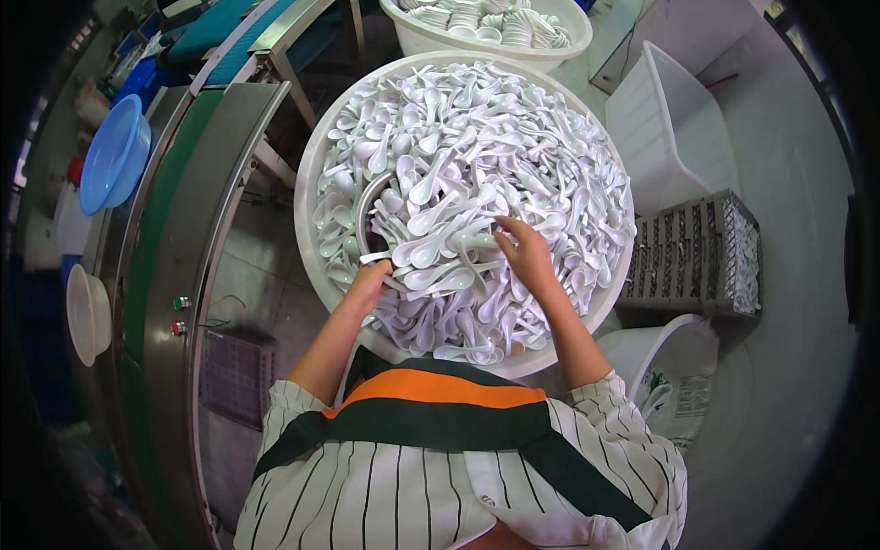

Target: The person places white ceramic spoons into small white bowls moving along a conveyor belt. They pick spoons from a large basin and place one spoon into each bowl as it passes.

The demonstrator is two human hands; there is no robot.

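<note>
In front of me stands a wide white plastic tub (307, 227), heaped with glossy white soup spoons (550, 158). A round steel bowl (363, 218) sits tilted among them, loaded with more spoons (426, 256). My left hand (371, 280) grips the near left rim of this bowl, thumb on top. At the right side of the load, my right hand (528, 256) has its thumb and fingers curled at the handle of one spoon (474, 241). Whether the fingers are closed on that handle cannot be made out. The spoons hide the bowl's right side.
A conveyor with a green belt (165, 227) runs along the left, bearing a blue basin (113, 155) and a white basin (89, 315). Behind is another tub (412, 38) of white dishes. To the right are a white bin (639, 130), a grey crate (680, 261) and a lined bucket (632, 350).
</note>
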